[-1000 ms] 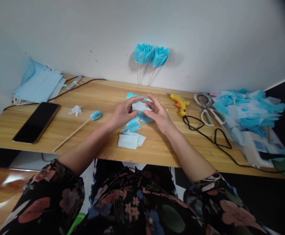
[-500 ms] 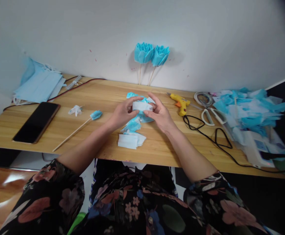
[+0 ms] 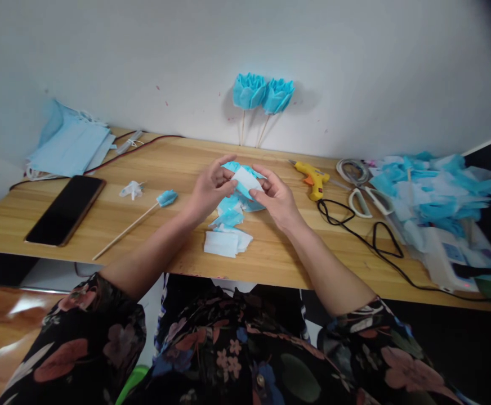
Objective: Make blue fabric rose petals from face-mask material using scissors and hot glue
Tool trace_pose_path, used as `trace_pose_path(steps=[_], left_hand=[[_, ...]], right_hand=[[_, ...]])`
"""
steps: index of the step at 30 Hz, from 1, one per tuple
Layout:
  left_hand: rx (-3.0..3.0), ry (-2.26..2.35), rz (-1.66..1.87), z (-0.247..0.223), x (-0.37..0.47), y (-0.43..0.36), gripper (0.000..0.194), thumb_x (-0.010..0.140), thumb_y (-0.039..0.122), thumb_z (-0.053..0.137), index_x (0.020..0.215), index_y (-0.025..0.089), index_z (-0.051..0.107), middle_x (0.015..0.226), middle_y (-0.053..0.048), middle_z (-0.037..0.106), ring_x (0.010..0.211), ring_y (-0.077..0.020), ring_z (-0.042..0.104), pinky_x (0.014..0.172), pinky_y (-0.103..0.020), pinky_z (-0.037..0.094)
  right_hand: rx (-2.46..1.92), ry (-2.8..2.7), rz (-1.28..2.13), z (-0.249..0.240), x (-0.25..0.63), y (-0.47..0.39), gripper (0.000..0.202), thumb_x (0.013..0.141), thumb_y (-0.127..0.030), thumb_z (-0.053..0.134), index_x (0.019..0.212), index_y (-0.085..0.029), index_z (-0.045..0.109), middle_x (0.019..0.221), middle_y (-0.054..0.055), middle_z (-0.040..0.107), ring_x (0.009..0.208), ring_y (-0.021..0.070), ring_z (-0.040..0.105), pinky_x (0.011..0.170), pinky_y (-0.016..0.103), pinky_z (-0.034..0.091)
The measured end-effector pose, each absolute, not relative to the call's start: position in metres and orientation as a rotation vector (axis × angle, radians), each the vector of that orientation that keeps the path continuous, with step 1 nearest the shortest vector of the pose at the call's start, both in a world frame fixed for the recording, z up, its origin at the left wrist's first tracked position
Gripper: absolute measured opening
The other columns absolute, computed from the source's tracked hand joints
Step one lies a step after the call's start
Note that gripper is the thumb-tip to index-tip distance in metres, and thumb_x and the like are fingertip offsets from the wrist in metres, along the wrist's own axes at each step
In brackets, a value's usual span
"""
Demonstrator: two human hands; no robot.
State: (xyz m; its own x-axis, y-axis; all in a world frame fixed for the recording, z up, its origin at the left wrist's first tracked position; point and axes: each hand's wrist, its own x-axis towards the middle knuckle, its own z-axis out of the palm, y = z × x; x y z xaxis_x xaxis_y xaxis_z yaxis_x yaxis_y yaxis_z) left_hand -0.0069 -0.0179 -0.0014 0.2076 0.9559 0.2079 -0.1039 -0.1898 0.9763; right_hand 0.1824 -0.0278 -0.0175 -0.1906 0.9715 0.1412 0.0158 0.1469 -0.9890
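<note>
A small white piece of fabric [image 3: 248, 181] is held up between both hands over the middle of the table. My left hand [image 3: 213, 188] pinches its left edge between thumb and fingers. The right side of the piece is gripped by my right hand [image 3: 277, 197]. Beneath and behind them lie crumpled blue pieces [image 3: 231, 216], partly hidden by the hands. Nearer the front edge rest pale cut pieces [image 3: 222, 243]. To the left of my hands, a thin stick [image 3: 125, 232] with a blue bud [image 3: 167, 197] at its end lies on the wood.
Two blue fabric flowers [image 3: 249, 91] on sticks lean against the wall. At left are face masks [image 3: 70, 145] and a phone [image 3: 65, 211]. Rightward are a yellow glue gun [image 3: 313, 177] with a black cord, scissors [image 3: 360, 203] and a heap of blue and white scraps [image 3: 431, 188].
The white piece has turned from level to slanting down to the right. My left hand has shifted slightly left, its fingers more curled.
</note>
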Motion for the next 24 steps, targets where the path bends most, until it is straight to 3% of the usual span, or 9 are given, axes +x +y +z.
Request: trace_pose_path(steps=[4,8,12,24], left_hand=[[1.357,0.868,1.133,0.0001,-0.007,-0.0183,0.054,0.081,0.03,0.073,0.131,0.017,0.059,0.087,-0.001,0.068,0.068,-0.0105,0.059,0.061,-0.024,0.047],[1.411,0.951,0.995,0.0014,-0.0069,-0.022,0.027,0.08,0.039,0.073,0.092,0.015,0.071,0.07,0.001,0.062,0.062,-0.0098,0.054,0.06,-0.024,0.044],[1.396,1.025,0.987,0.0003,-0.007,-0.0231,0.025,0.079,0.038,0.074,0.072,0.015,0.068,0.061,0.002,0.057,0.058,-0.01,0.051,0.057,-0.024,0.04],[1.321,0.987,1.116,0.0054,-0.006,-0.0254,0.023,0.076,0.037,0.076,0.074,0.016,0.067,0.061,0.002,0.059,0.058,-0.0089,0.051,0.059,-0.024,0.041]], right_hand=[[-1.005,-1.409,1.187,-0.0166,0.1824,-0.0283,0.059,0.078,-0.035,0.074,0.135,-0.032,0.058,0.09,-0.001,0.07,0.08,0.016,0.063,0.076,0.034,0.056],[-0.99,-1.403,1.174,-0.0184,0.1817,-0.0275,0.06,0.077,-0.036,0.075,0.134,-0.032,0.058,0.087,-0.002,0.069,0.078,0.0156,0.062,0.075,0.034,0.055],[-0.99,-1.427,1.177,-0.02,0.1811,-0.027,0.061,0.077,-0.039,0.074,0.135,-0.031,0.057,0.092,-0.001,0.07,0.08,0.0162,0.062,0.076,0.034,0.055],[-0.969,-1.483,1.258,-0.016,0.1767,-0.0321,0.061,0.078,-0.038,0.075,0.135,-0.029,0.056,0.098,0.001,0.073,0.085,0.0179,0.065,0.077,0.035,0.054]])
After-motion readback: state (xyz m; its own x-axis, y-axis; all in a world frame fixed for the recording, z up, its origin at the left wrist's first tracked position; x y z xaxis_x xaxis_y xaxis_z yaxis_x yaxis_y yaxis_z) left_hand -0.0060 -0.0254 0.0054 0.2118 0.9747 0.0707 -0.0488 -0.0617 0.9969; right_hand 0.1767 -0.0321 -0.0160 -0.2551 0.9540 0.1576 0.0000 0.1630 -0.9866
